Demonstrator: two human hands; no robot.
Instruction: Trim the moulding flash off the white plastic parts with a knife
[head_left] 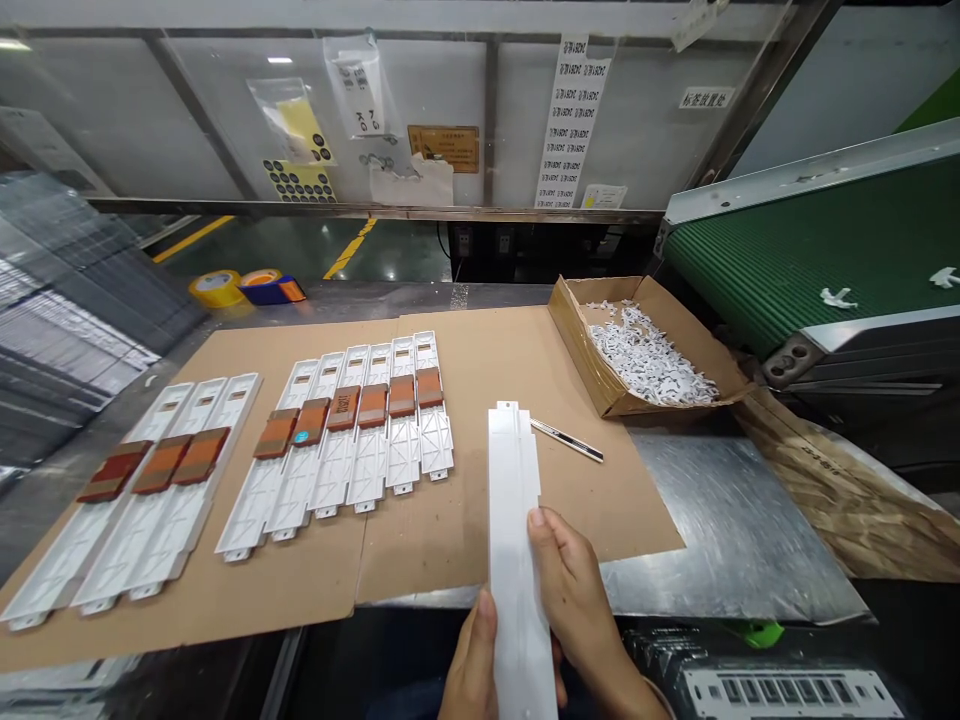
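A white strip (pixel 511 540) is gripped by left hand (pixel 472 662) and right hand (pixel 576 582), no block seen on it; nine others (pixel 403 462) are already laid on cardboard (pixel 457 550) under brown blocks (pixel 343 408)

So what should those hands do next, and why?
Perhaps turn over the long white plastic strip: the left hand and right hand hold it smooth face up, while the similar white strips with brown blocks lie ribbed face up on the tan cardboard.
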